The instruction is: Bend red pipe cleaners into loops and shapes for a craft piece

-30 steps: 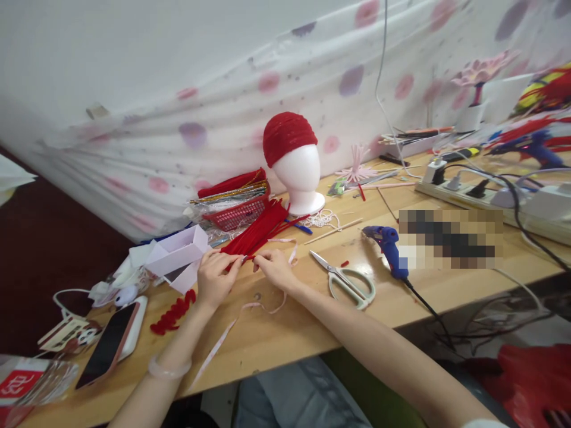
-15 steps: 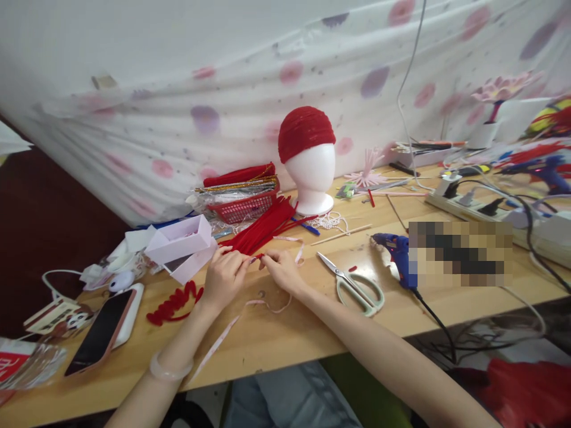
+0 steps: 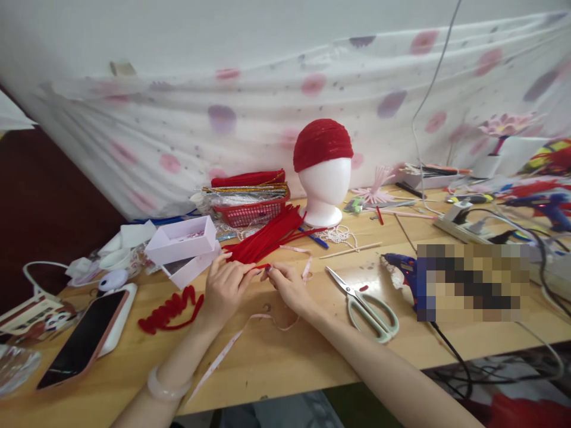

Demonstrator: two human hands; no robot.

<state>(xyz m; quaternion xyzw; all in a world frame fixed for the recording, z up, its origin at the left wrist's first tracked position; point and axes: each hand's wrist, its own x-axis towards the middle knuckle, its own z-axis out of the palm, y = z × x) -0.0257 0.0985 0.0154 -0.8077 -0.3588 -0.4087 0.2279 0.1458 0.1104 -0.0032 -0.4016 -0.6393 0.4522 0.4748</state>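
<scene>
My left hand (image 3: pixel 228 284) and my right hand (image 3: pixel 286 286) meet over the middle of the table, fingers pinched on a short stretch of red pipe cleaner (image 3: pixel 262 267). Its ends are hidden in my fingers. Just behind lies a bundle of red pipe cleaners (image 3: pixel 270 236). Left of my left wrist rests a red pipe cleaner bent into a row of loops (image 3: pixel 167 312). A pink tape measure (image 3: pixel 223 352) winds across the wood between my forearms. Beyond my right hand, scissors (image 3: pixel 372 314) lie slightly apart at the blades, beside a small red snippet (image 3: pixel 364 288).
A white foam head (image 3: pixel 325 184) wearing a red wrapped cap (image 3: pixel 323 142) stands at the back. A red basket (image 3: pixel 252 214) and white boxes (image 3: pixel 181 241) are to its left. On the right are a blue glue gun (image 3: pixel 404 267) and power strip (image 3: pixel 464 229). A phone (image 3: pixel 84 339) lies left.
The view has shifted, so most things sit lower in the picture. Both hands keep their pinch on the red pipe cleaner, and my right fingers have turned slightly.
</scene>
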